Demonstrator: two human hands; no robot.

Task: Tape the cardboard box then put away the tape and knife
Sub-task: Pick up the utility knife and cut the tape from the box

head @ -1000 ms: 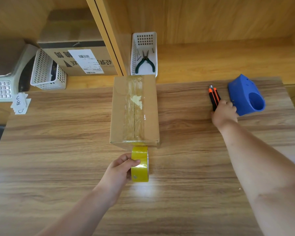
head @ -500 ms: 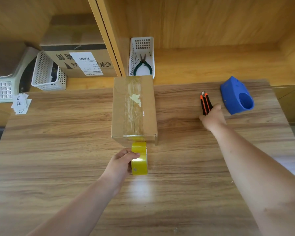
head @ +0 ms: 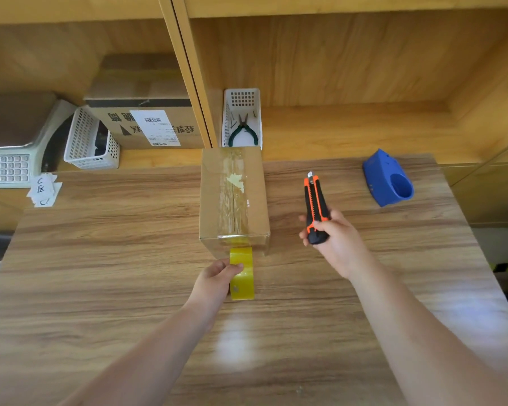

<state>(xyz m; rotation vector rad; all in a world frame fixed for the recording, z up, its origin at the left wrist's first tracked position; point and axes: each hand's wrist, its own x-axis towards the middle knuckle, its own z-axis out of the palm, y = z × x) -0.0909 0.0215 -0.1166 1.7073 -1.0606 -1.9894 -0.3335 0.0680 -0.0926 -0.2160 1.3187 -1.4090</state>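
A brown cardboard box [head: 211, 197] stands on the wooden table [head: 106, 259], with clear tape running along its top seam and down its near face. A yellow tape roll [head: 242, 276] hangs from that strip just in front of the box, and my left hand [head: 214, 278] grips it from the left. My right hand [head: 335, 241] holds an orange and black utility knife [head: 314, 206] above the table, right of the box, its tip pointing away from me.
A blue tape dispenser [head: 389, 178] lies at the table's far right. On the shelf behind stand a white basket with green pliers [head: 242, 131], another white basket [head: 91, 142], a labelled carton [head: 147, 124] and a scale [head: 9, 168]. Paper slips [head: 44, 190] lie far left.
My right hand has picked the knife up from beside the blue dispenser and carried it left and nearer to the box. The left hand keeps hold of the tape roll.
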